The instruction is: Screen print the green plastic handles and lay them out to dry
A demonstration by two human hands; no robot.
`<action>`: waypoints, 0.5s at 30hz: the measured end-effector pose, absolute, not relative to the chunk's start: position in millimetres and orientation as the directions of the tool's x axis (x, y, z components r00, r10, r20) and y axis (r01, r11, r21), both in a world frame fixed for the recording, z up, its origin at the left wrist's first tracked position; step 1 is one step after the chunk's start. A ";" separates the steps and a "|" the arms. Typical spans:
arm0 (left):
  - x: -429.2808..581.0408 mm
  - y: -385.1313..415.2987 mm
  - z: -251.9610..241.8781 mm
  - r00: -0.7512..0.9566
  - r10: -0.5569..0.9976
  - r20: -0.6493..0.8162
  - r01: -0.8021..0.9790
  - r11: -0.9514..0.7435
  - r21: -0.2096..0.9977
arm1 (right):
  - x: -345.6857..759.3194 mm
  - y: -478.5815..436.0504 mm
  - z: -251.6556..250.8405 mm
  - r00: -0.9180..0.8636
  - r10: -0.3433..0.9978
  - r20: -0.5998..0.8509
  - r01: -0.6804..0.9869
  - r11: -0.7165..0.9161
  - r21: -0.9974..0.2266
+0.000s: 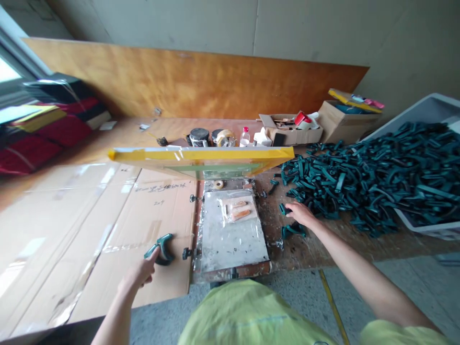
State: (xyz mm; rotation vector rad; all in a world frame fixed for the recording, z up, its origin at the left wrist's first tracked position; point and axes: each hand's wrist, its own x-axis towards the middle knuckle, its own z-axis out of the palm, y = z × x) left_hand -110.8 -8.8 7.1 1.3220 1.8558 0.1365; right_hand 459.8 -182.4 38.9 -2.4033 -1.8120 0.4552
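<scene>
My left hand [141,272] is at a dark green, curved plastic part [165,253] on the flattened cardboard [118,230]. Its finger and thumb close on the part's near end. Across the bench, my right hand [301,213] has its fingers closed around a similar dark green plastic part [283,209], partly covered by the fingertips. Just below that hand lies another green part [293,231]. Between my hands is a grey plate [233,244] bearing a clear film and small orange-brown pieces [240,212]. A screen frame [201,154] edged with yellow tape is raised above the plate's far end.
A large heap of green parts [334,177] spreads from a grey bin [413,223] at right. Black knobs [187,253] stick out beside the plate. Behind the frame stand tins [199,136], a red-capped bottle [245,137] and cardboard boxes [298,136].
</scene>
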 end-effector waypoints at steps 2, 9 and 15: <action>-90.5 7.4 40.3 -0.030 0.847 -0.530 0.714 0.390 0.582 | 425.1 -154.5 45.6 0.209 0.975 -0.070 0.911 -0.220 -0.348; 26.8 49.6 197.3 0.090 0.987 0.133 0.028 -0.136 0.990 | 309.3 -76.7 45.3 -0.149 0.977 0.155 0.931 0.191 -0.312; 48.6 28.3 221.4 0.086 0.982 0.171 -0.055 -0.167 0.984 | 289.3 -79.2 45.1 -0.104 0.990 0.098 0.930 0.132 -0.343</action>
